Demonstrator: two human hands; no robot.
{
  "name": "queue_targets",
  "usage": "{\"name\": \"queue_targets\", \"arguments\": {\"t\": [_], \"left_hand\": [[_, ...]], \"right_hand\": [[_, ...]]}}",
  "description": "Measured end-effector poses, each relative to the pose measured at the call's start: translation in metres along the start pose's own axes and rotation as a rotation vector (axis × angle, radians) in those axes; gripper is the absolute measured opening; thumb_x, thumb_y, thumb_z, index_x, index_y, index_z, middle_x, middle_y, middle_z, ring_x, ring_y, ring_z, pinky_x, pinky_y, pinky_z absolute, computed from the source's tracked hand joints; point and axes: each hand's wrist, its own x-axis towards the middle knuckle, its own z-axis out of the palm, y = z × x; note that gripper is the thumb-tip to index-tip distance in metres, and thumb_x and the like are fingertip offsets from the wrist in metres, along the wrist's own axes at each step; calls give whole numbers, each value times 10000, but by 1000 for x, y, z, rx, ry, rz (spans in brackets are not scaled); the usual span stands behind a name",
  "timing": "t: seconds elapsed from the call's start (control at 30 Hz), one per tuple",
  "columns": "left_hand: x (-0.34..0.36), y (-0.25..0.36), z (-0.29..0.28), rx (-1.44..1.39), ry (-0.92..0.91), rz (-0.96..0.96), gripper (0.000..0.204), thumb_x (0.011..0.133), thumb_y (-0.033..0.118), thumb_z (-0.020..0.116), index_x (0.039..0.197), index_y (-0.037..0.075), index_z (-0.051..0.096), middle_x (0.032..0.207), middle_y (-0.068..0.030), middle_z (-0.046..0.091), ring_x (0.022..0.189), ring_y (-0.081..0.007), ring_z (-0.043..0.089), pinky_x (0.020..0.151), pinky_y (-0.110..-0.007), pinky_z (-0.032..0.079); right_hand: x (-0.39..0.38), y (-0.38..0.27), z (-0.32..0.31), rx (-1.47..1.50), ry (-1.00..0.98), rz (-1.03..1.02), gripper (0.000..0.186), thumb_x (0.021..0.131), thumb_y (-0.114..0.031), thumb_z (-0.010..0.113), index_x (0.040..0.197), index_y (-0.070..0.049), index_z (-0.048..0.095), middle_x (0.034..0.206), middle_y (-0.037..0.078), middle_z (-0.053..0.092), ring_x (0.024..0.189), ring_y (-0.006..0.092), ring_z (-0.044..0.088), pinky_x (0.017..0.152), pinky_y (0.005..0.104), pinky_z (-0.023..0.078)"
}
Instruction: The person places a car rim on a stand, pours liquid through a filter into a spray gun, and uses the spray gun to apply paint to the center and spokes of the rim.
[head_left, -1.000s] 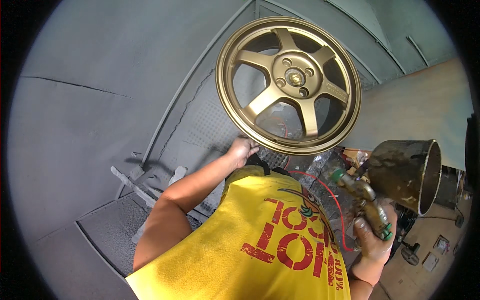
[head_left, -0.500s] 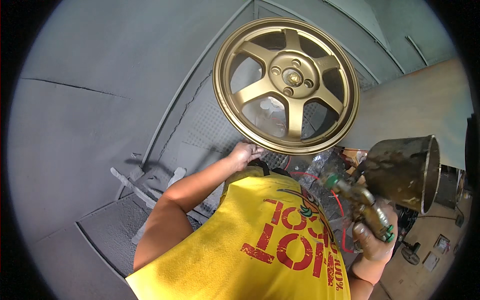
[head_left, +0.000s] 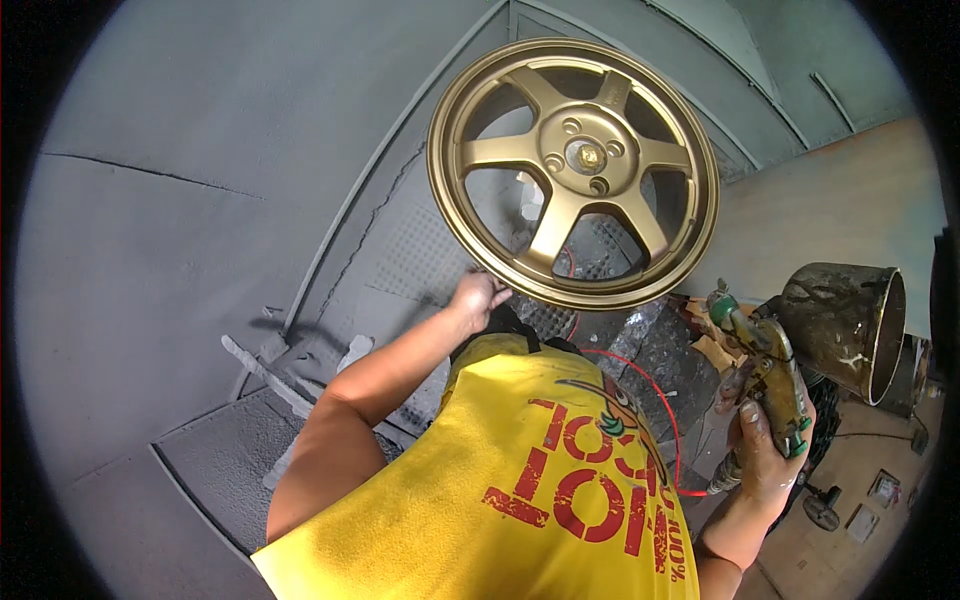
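A gold six-spoke car wheel rim (head_left: 560,225) stands in front of me, its face toward me. My left hand (head_left: 478,298) is at its lower left edge, fingers curled together. Whether they grip the rim or something behind it is hidden. In my right hand (head_left: 768,450) is a spray gun (head_left: 768,355), gripped by its stained handle, with green fittings at its ends. A large, paint-crusted metal cup (head_left: 835,325) sits on the gun, its wide mouth tipped to the right. The gun is to the right of the rim, apart from it.
A red hose (head_left: 668,405) curves across the floor toward my right hand. Grey, dust-coated bars (head_left: 265,375) stand at the lower left. Grey walls (head_left: 200,250) surround the left and back. A small black fan (head_left: 821,508) is at the far right.
The wheel rim has turned about its centre. My right hand has moved the spray gun right, away from the rim. My left hand has shifted slightly left.
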Motion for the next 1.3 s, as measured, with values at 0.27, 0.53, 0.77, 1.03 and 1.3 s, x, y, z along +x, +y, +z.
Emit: {"name": "queue_targets", "arguments": {"t": [0.27,0.53,0.77,1.03,1.3], "left_hand": [[-18,-42,-2,321,-317,-197,441,864,-39,417,1293,-22,518,1311,-129,580,1194,-258,567,996,-399,474],[-14,-19,-3,152,-150,-187,328,872,-33,417,1155,-4,581,1158,-101,649,1050,-211,631,908,-355,512],[4,20,-14,70,-67,-48,289,911,4,391,1111,10,601,1057,-92,672,938,-188,658,865,-329,553],[0,34,-9,59,44,50,262,920,-28,389,1063,7,606,940,-88,677,773,-151,657,704,-279,567],[24,74,-16,158,24,128,235,987,93,402,971,32,629,804,-53,661,569,-96,552,435,-249,377]], "right_hand": [[-26,-1,3,-106,-158,95,596,681,-261,867,1124,45,613,1090,138,625,977,247,619,912,367,468],[-16,27,-5,-186,-14,-146,538,783,-119,755,1238,55,527,1013,142,644,856,227,616,778,333,457],[2,16,-3,-22,66,-26,624,769,-138,793,1287,54,502,1076,144,644,850,183,621,693,285,509],[-21,-2,0,-92,-121,175,614,653,-176,877,1151,42,592,1139,137,621,1025,245,604,962,370,449],[6,-9,-3,-33,-12,-101,660,762,-101,768,1333,54,477,984,138,681,717,140,626,505,219,448]]}}
